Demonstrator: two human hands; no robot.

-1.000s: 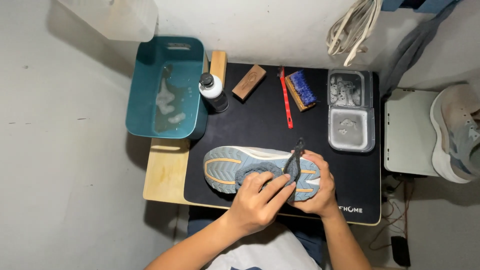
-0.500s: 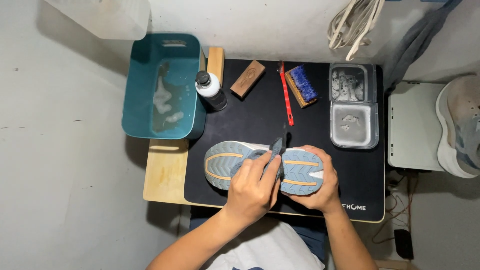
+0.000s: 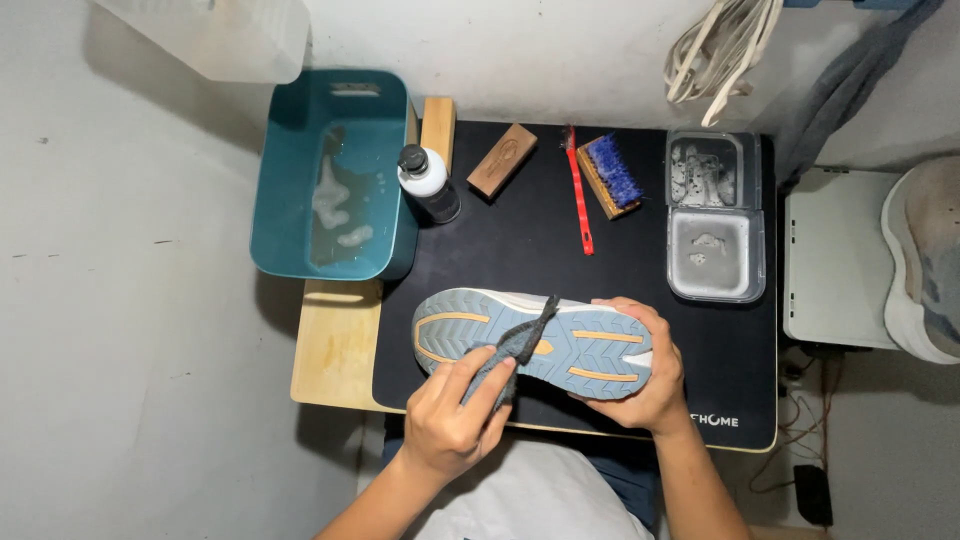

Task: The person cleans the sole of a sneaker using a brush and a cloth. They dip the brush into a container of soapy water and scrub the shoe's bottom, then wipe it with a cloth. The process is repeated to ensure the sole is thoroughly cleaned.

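A sneaker lies sole-up on the black mat; its sole is grey-blue with orange stripes. My right hand grips the sneaker's right end and holds it steady. My left hand pinches a dark grey cloth and presses it against the middle of the sole. Part of the cloth sticks up over the sole's far edge.
A teal tub of soapy water stands at the back left, a dark bottle with a white top beside it. A wooden block, red brush, blue-bristled brush and two clear trays lie behind. Another shoe sits far right.
My left hand and the cloth have slid leftward along the sole, from near the right end to its middle. My right hand keeps its grip on the sneaker.
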